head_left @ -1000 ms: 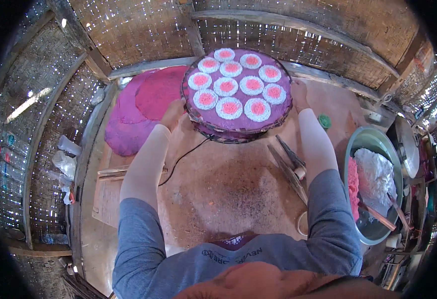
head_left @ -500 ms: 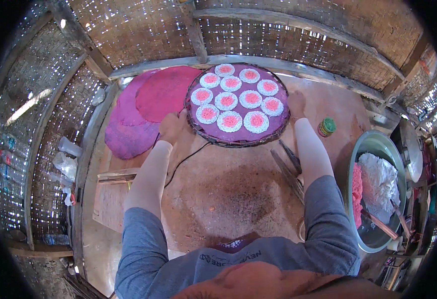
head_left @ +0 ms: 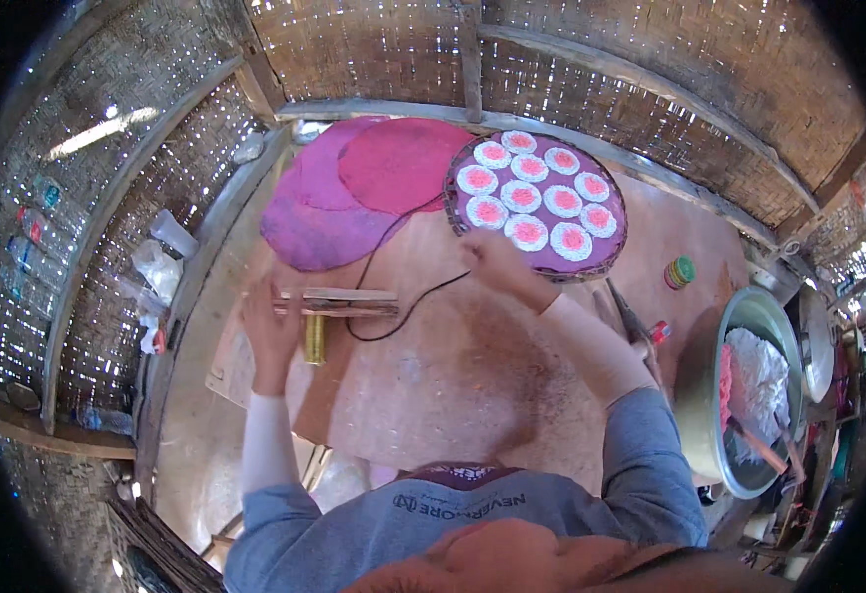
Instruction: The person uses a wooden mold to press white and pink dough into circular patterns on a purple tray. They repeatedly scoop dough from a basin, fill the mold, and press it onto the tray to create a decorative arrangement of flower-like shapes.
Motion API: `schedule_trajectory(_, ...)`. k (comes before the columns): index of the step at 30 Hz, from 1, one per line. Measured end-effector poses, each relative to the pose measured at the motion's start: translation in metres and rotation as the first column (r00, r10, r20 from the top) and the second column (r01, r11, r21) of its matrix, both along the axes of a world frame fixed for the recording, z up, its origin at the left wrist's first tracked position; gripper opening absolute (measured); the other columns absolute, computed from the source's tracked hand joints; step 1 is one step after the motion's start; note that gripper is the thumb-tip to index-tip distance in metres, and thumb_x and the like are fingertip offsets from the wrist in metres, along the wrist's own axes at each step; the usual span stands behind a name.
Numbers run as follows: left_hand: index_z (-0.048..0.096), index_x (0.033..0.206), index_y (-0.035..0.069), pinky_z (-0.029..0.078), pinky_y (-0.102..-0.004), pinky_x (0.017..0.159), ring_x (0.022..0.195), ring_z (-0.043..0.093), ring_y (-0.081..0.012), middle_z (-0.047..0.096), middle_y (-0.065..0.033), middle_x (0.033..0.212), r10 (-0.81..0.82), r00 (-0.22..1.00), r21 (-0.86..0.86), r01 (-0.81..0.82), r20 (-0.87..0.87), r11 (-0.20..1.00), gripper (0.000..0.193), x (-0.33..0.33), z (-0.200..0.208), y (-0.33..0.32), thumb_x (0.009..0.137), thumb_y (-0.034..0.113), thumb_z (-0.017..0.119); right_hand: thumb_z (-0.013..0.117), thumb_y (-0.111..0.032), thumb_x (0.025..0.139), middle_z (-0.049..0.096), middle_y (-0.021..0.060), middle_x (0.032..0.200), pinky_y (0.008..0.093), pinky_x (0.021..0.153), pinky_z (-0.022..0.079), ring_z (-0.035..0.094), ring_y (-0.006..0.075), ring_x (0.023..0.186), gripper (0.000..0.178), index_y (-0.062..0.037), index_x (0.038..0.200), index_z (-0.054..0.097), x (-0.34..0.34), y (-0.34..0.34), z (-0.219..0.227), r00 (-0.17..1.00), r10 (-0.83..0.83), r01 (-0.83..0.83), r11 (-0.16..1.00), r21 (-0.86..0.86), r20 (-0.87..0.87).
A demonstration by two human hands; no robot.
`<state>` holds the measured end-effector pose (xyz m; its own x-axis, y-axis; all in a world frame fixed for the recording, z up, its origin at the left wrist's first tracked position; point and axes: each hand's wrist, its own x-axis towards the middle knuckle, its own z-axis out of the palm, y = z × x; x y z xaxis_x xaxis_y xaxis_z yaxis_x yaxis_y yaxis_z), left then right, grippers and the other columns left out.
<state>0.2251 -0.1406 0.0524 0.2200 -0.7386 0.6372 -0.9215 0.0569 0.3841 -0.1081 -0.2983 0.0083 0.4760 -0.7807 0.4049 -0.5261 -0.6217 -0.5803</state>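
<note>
My left hand [head_left: 271, 326] is closed around the left end of a pair of wooden bars [head_left: 349, 300], with a gold-coloured cylinder [head_left: 314, 340] below them. My right hand [head_left: 507, 269], fingers curled in, is at the near left rim of a round tray [head_left: 606, 267]. What its fingers hold, if anything, is hidden. Several white discs with pink centres [head_left: 522, 197] lie on the tray's purple sheet. A thin black cord [head_left: 408, 314] loops over the table between my hands, one end reaching the tray beside my right hand.
Pink and purple round sheets [head_left: 319, 222] overlap left of the tray. At right are a green-topped jar [head_left: 680, 273], dark wooden bars [head_left: 632, 326] with a red-ended piece [head_left: 660, 331], and a large green basin [head_left: 749, 484] holding white and pink masses. Woven walls [head_left: 373, 59] enclose the table [head_left: 453, 395].
Both hands have left the tray's sides. My left hand has come back to the wooden bars, and my right has crossed left to the near rim. The view has swung left.
</note>
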Motion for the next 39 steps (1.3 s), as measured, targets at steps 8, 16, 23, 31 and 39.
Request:
schedule_trajectory(8,0.054,0.104,0.005,0.033,-0.0395,0.076,0.084,0.047,-0.0279,0.051,-0.0111,0.087,0.028,0.982,0.127,-0.004,-0.186,0.992,0.035,-0.002,-0.049,0.109,0.075,0.023,0.064,0.059,-0.022,0.076,0.062,0.0128,0.089,0.0435,0.067,0.046,0.06,0.0306,0.08,0.015,-0.0087,0.083,0.063,0.135,0.008,-0.012,0.982,0.167,-0.176,0.978,-0.109,-0.084)
schedule_trajectory(16,0.057,0.102,0.008,0.034,-0.0382,0.076,0.083,0.048,-0.0255,0.052,-0.0093,0.087,-0.04,0.962,0.125,0.076,-0.27,0.989,0.03,0.029,-0.045,0.13,0.077,0.024,0.064,0.057,-0.017,0.077,0.061,0.0159,0.089,0.0442,0.072,0.048,0.06,0.0342,0.081,0.017,-0.0046,0.086,0.063,0.202,-0.075,-0.045,0.965,-0.122,0.086,0.984,-0.157,-0.233)
schedule_trajectory(23,0.059,0.096,0.008,0.035,-0.037,0.075,0.082,0.049,-0.0236,0.053,-0.0076,0.084,-0.02,0.945,0.075,0.047,-0.327,0.996,0.023,0.059,-0.045,0.135,0.078,0.021,0.064,0.05,-0.014,0.077,0.062,0.0182,0.078,0.043,0.064,0.051,0.063,0.0326,0.075,0.018,-0.0018,0.08,0.064,0.212,-0.117,-0.066,0.838,-0.33,0.197,0.925,-0.324,-0.434)
schedule_trajectory(31,0.059,0.092,0.007,0.035,-0.0365,0.076,0.081,0.05,-0.023,0.054,-0.0066,0.085,-0.005,0.919,0.091,0.044,-0.395,0.995,0.019,0.08,-0.049,0.14,0.077,0.018,0.065,0.049,-0.02,0.08,0.061,0.026,0.075,0.0492,0.065,0.048,0.062,0.0409,0.07,0.027,0.0022,0.072,0.063,0.211,-0.152,0.014,0.892,-0.441,0.428,0.895,-0.122,-0.1)
schedule_trajectory(39,0.059,0.09,0.006,0.036,-0.0359,0.074,0.078,0.05,-0.0229,0.054,-0.0077,0.083,-0.072,0.859,0.046,0.111,-0.507,0.993,0.017,0.062,-0.039,0.124,0.076,0.015,0.065,0.063,-0.03,0.075,0.06,0.018,0.104,0.0476,0.076,0.046,0.059,0.0357,0.093,0.036,-0.004,0.099,0.06,0.203,-0.126,-0.051,0.924,-0.246,0.189,0.959,-0.21,-0.294)
